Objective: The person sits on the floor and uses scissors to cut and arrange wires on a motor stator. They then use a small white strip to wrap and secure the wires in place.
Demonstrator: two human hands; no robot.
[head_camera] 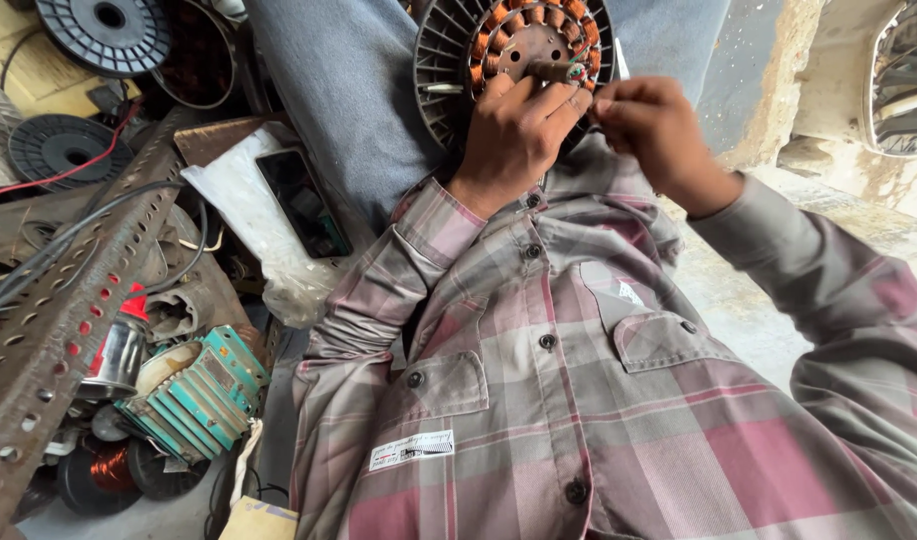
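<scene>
A round dark motor stator (pixel 449 60) with fins and copper windings rests on my lap, against my jeans. My left hand (pixel 514 135) grips its lower edge, with the fingers reaching up to a small brass-coloured piece (pixel 554 70) at the centre. My right hand (pixel 654 130) is beside it, with fingertips pinched together near the windings on what looks like a thin wire. A thin white strip (pixel 620 62) sticks up just above that hand. My plaid shirt fills the lower part of the view.
To the left lie a dark phone (pixel 301 200) on a white plastic bag, a perforated metal angle bar (pixel 69 310), black empty spools (pixel 104 30), a teal finned motor part (pixel 194 395), a red-capped can (pixel 119 345) and a copper wire coil (pixel 109 465). A concrete ledge (pixel 859 190) runs on the right.
</scene>
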